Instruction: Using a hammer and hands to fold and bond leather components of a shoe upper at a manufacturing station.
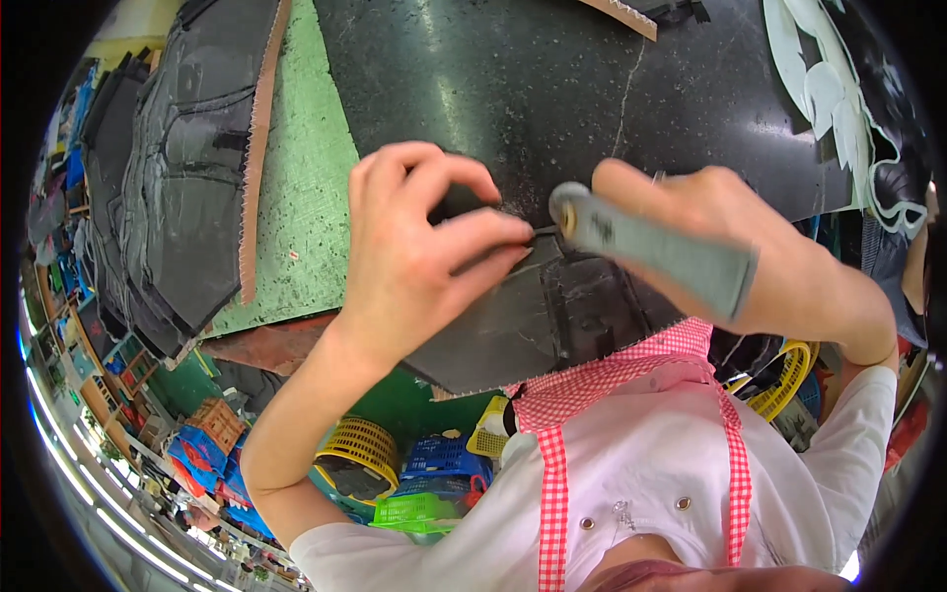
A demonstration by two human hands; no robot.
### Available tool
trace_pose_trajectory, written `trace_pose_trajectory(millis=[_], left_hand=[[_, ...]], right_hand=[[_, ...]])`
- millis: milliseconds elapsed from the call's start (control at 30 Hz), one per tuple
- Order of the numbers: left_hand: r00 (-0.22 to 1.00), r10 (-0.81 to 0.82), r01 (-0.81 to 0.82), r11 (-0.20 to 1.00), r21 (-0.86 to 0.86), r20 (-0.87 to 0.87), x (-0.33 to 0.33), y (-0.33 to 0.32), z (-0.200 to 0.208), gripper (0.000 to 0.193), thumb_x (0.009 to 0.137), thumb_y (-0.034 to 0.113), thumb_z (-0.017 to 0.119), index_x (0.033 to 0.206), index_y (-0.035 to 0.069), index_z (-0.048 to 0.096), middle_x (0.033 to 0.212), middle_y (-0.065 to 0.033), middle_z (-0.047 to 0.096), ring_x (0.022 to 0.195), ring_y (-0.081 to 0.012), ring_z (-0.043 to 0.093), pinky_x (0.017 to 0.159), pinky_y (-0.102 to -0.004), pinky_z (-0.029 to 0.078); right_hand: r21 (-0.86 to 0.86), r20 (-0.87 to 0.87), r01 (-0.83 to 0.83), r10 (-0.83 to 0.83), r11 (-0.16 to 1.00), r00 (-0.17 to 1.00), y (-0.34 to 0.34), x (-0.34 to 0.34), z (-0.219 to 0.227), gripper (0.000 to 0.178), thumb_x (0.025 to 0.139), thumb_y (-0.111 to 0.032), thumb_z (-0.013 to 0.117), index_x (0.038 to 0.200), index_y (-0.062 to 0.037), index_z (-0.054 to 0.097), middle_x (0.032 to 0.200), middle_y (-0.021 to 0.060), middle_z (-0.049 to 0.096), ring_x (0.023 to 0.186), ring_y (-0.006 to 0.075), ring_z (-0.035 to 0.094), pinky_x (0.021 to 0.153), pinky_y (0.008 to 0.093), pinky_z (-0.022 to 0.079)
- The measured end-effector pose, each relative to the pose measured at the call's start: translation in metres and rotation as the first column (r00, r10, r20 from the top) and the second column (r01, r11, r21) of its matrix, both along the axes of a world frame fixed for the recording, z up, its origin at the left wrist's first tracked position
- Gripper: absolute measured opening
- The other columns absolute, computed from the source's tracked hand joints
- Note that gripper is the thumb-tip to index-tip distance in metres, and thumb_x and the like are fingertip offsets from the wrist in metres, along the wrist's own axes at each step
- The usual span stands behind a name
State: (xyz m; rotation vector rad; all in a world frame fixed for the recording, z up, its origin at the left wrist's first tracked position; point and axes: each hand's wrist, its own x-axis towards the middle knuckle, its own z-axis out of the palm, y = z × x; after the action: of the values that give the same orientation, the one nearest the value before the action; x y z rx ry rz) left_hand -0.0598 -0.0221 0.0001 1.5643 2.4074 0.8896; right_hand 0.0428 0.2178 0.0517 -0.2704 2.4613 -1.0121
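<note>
A black leather-like panel [490, 340] with a pinked lower edge and raised seams lies at the near edge of the work table, against my apron. My left hand [404, 232] bends over it, with thumb and forefinger pinched at its upper edge and the other fingers curled above. My right hand [710, 222] is closed around a grey hammer [661, 247], blurred by motion. Its rounded end, with a brass-coloured spot, hangs just right of my left fingertips. The hammer and hand hide part of the panel.
Stacked black panels [187, 168] with a tan pinked strip [259, 148] lie at left on the green tabletop [306, 227]. A dark slab [493, 89] covers the middle. White cut-out shapes [829, 89] lie far right. Yellow [360, 449] and green baskets [414, 511] stand below the table.
</note>
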Motion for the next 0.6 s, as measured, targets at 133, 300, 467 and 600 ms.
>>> trace_pose_trajectory(millis=[133,300,467,600], left_hand=[[0.969,-0.061,0.071,0.997,0.034,-0.241,0.013,-0.001,-0.004,0.018,0.065,0.019,0.080,0.082,0.019,0.073,0.096,0.0031,0.064,0.101,-0.0257,0.055,0.093,-0.0455,0.038],[0.994,0.062,-0.060,0.998,0.019,-0.090,0.018,-0.013,-0.004,0.019,0.065,0.016,0.082,0.081,0.019,0.072,0.095,0.0045,0.063,0.100,-0.0242,0.056,0.091,-0.0454,0.039],[0.978,0.142,-0.145,0.989,-0.011,-0.150,0.024,-0.009,0.006,0.018,0.068,0.015,0.081,0.081,0.016,0.071,0.092,0.0038,0.064,0.097,-0.0233,0.057,0.091,-0.0436,0.040],[0.989,0.126,-0.127,0.992,-0.013,-0.076,0.032,-0.015,0.004,0.019,0.069,0.014,0.081,0.083,0.014,0.069,0.093,0.0024,0.064,0.094,-0.0239,0.057,0.091,-0.0436,0.039]], right_hand=[[-0.058,0.054,0.030,-0.027,0.998,0.998,-0.006,0.002,0.009,0.032,0.085,-0.008,0.069,0.106,-0.0032,0.046,0.072,0.0208,0.056,0.072,0.0439,0.062,0.058,0.0474,0.046],[0.050,-0.007,-0.006,0.007,0.999,1.000,-0.010,-0.003,0.002,0.037,0.080,-0.005,0.072,0.104,-0.0041,0.043,0.073,0.0194,0.058,0.069,0.0438,0.062,0.057,0.0464,0.047],[-0.003,0.001,-0.084,0.084,0.996,0.996,-0.019,-0.002,0.004,0.038,0.079,-0.004,0.072,0.105,-0.0035,0.044,0.072,0.0192,0.058,0.068,0.0433,0.061,0.056,0.0468,0.047],[0.046,0.037,-0.093,0.091,0.995,0.995,-0.018,-0.007,0.001,0.038,0.078,-0.006,0.070,0.105,-0.0034,0.043,0.070,0.0196,0.057,0.067,0.0437,0.061,0.055,0.0468,0.047]])
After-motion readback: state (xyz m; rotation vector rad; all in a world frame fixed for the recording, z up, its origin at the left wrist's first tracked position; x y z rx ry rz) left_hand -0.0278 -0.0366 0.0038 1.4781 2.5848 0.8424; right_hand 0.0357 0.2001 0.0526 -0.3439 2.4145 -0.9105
